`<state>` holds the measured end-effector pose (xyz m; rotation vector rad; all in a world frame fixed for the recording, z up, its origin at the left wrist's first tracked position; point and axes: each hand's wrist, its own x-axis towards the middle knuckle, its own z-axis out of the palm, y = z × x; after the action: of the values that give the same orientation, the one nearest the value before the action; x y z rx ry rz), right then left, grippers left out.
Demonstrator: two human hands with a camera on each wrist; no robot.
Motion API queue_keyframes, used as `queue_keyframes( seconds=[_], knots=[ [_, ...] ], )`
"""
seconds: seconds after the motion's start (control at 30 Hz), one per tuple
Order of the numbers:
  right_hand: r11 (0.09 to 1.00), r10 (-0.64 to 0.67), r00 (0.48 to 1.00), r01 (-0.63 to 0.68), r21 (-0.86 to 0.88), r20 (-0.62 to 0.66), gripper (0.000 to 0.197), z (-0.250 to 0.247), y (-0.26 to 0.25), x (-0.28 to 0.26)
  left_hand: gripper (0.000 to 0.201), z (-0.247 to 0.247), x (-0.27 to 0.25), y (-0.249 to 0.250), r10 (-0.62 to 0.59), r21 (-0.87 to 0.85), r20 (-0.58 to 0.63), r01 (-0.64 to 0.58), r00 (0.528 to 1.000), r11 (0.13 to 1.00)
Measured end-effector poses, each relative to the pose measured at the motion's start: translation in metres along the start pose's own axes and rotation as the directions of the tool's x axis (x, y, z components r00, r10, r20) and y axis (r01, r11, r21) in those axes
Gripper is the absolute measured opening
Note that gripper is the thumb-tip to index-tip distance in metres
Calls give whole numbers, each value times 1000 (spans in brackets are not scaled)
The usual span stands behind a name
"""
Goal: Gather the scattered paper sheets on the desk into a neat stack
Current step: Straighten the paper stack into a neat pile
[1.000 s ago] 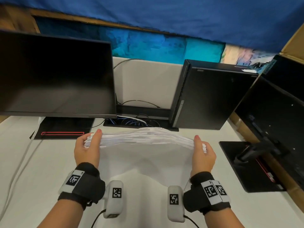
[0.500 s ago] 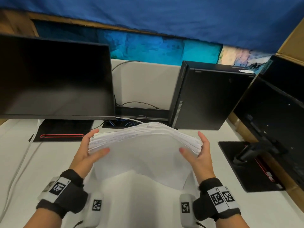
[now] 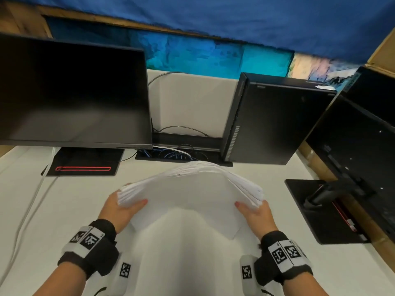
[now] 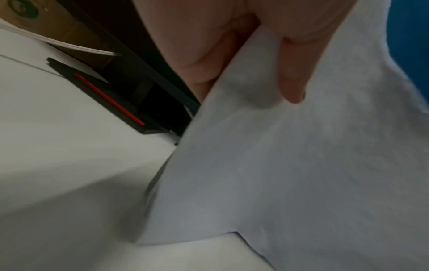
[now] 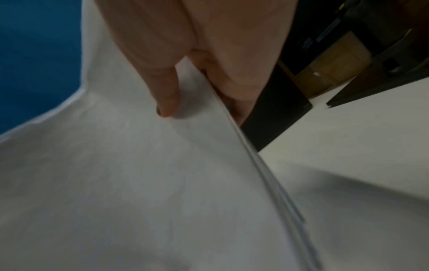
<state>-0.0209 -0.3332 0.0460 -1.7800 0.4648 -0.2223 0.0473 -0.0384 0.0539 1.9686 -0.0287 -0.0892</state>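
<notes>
A thick stack of white paper sheets (image 3: 190, 195) stands tilted on its lower edge on the white desk (image 3: 64, 210), bowed upward in the middle. My left hand (image 3: 121, 207) grips its left side, thumb across the near face and fingers behind. My right hand (image 3: 254, 210) grips the right side the same way. The left wrist view shows the thumb pressing the paper (image 4: 290, 165), whose lower corner touches the desk. In the right wrist view the thumb lies on the sheets (image 5: 139, 183), whose edges fan slightly along the right side.
A black monitor (image 3: 70, 92) stands at the back left on a base with a red stripe (image 3: 83, 168). A black computer tower (image 3: 275, 120) stands behind the stack, cables (image 3: 171, 153) beside it. Another monitor (image 3: 352, 150) and its base (image 3: 320, 210) crowd the right side.
The stack went from hanging upright by its top edge to tilting back toward me. Both hands shifted from the top corners to the sides, thumbs now on the near face.
</notes>
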Motion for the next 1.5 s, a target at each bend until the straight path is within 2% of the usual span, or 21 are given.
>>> queue_keyframes(
  seconds=[0.07, 0.2, 0.27, 0.4, 0.5, 0.6, 0.67, 0.7, 0.77, 0.83, 0.93, 1.03, 1.1, 1.13, 1.2, 1.3, 1.37, 1.4, 1.43, 1.5],
  knots=[
    [999, 50, 999, -50, -11, -18, 26, 4, 5, -3, 29, 7, -2, -7, -46, 63, 8, 46, 999, 997],
    [996, 18, 995, -10, 89, -96, 21, 7, 3, -6, 29, 8, -1, -2, -22, -23, -135, 19, 991, 1000],
    [996, 28, 995, -20, 83, -98, 22, 9, 8, -8, 30, 9, -3, -6, -21, -20, -134, 19, 991, 1000],
    [991, 134, 988, -133, 20, -75, 30, 17, 29, -9, 33, 19, -9, -22, -131, 49, -82, 135, 988, 990],
    [997, 58, 992, -62, -35, -113, 17, 14, 20, -7, 26, 17, -7, -21, -106, 80, -117, 116, 987, 990],
    [995, -71, 979, 57, -80, -191, 15, 9, -1, 1, 16, 9, -4, -13, -53, 61, -126, 61, 991, 996],
    [997, -69, 963, 55, -59, -260, 29, 5, -12, 6, 8, 7, -6, -4, -87, -70, -123, 79, 989, 994],
    [1000, -23, 958, 17, -25, -285, 40, 3, -14, 10, 5, 7, -8, -2, -128, -159, -121, 108, 984, 981],
    [993, 105, 948, -84, 80, -302, 61, -3, -13, 10, 14, 9, -13, -3, -175, -286, -121, 134, 977, 949],
    [964, 200, 943, -141, 226, -266, 79, -3, -8, 3, 20, 12, -19, -7, -200, -349, -104, 153, 974, 925],
    [826, 296, 949, -196, 529, -111, 94, 11, 8, -11, 20, 21, -25, -8, -239, -457, -97, 170, 966, 873],
    [608, 277, 942, -324, 725, 190, 85, 33, 18, -24, 23, 32, -30, -7, -296, -560, -76, 205, 952, 803],
    [525, 217, 916, -400, 751, 337, 82, 43, 14, -30, 23, 37, -33, -8, -330, -613, -59, 226, 942, 757],
    [509, 195, 913, -406, 759, 358, 73, 45, 13, -32, 22, 39, -34, -10, -339, -631, -48, 235, 939, 739],
    [527, 187, 926, -377, 762, 328, 55, 46, 8, -31, 19, 41, -36, -13, -346, -646, 2, 265, 938, 716],
    [626, 170, 955, -296, 721, 244, 50, 37, 8, -22, 25, 36, -37, -18, -332, -659, 102, 314, 938, 683],
    [683, 135, 968, -244, 688, 210, 47, 28, 5, -17, 68, 25, -30, -25, -256, -643, 175, 308, 951, 701],
    [704, 112, 972, -224, 674, 207, 53, 23, 4, -14, 86, 18, -25, -26, -209, -624, 197, 287, 958, 727],
    [725, 83, 975, -201, 659, 205, 65, 17, 4, -10, 95, 11, -20, -26, -166, -590, 224, 269, 960, 761],
    [775, 26, 978, -150, 614, 206, 84, 10, 2, -3, 101, -1, -11, -18, -65, -472, 310, 213, 949, 855]
  ],
)
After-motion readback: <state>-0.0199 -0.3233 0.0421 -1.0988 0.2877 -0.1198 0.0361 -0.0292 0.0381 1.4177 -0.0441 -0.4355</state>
